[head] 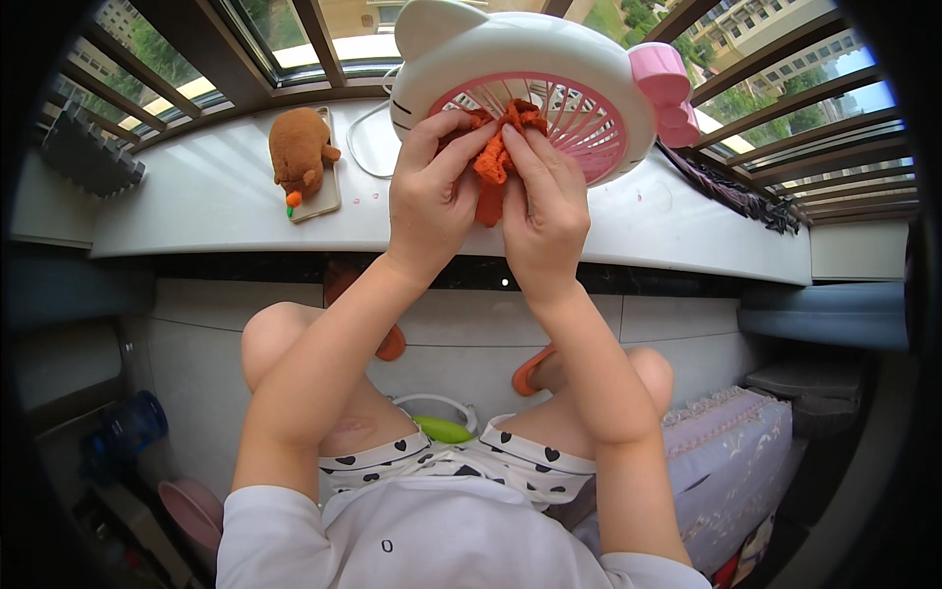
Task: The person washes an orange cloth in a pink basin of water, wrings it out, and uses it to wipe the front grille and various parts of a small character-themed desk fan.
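Between both hands is a bunched orange-red cloth [491,163], with part of it hanging below the fingers. My left hand [434,180] pinches it from the left, and my right hand [546,199] grips it from the right. Directly behind the cloth stands a white cat-shaped electric fan [515,46] with ears and a pink bow [664,92] on its right side. Pink radial ribs form its grille [589,129]. The hands hide the lower left of the grille, so whether the cloth touches the ribs cannot be told.
The fan stands on a white windowsill [662,228]. A brown plush toy [300,147] rests on a beige tray [324,208] to the left, near a white cable [357,158]. Barred windows [802,88] close off the back. A dark folded item [743,193] lies at right.
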Tool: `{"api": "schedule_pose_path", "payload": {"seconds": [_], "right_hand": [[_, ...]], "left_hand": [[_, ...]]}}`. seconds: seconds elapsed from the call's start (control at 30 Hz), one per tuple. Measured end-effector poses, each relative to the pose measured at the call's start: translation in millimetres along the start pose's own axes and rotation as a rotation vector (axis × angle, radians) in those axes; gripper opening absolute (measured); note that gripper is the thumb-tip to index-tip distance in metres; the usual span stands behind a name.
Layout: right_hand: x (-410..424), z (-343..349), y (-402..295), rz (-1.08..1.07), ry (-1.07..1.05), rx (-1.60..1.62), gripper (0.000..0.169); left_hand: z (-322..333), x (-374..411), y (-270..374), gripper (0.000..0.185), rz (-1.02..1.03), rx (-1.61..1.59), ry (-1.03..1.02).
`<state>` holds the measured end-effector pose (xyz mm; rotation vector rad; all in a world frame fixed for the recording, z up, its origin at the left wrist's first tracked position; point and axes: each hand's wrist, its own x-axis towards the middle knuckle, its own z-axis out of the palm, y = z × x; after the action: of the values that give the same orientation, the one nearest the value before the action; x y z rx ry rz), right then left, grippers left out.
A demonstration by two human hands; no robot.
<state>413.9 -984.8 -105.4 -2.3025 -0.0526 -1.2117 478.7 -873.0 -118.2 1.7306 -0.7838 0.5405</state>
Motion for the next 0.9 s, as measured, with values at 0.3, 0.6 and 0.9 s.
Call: {"api": "schedule_pose_path", "payload": {"seconds": [0.3, 0.6, 0.9], "right_hand": [[-4.9, -6.1, 6.9, -0.108, -0.029, -0.068, 0.043], [-6.2, -3.3, -6.6, -0.029, -0.087, -0.078, 0.048], [14.3, -6.6, -7.2, -0.057, -0.16, -0.027, 0.041]], "left_hand": [[-18.2, 13.4, -11.5, 0.029, 0.197, 0.251, -0.031], [-16.5, 16.4, -9.9, 0.025, 0.086, 0.094, 0.008], [-12.4, 15.5, -6.2, 0.024, 0.064, 0.078, -0.012]]}}
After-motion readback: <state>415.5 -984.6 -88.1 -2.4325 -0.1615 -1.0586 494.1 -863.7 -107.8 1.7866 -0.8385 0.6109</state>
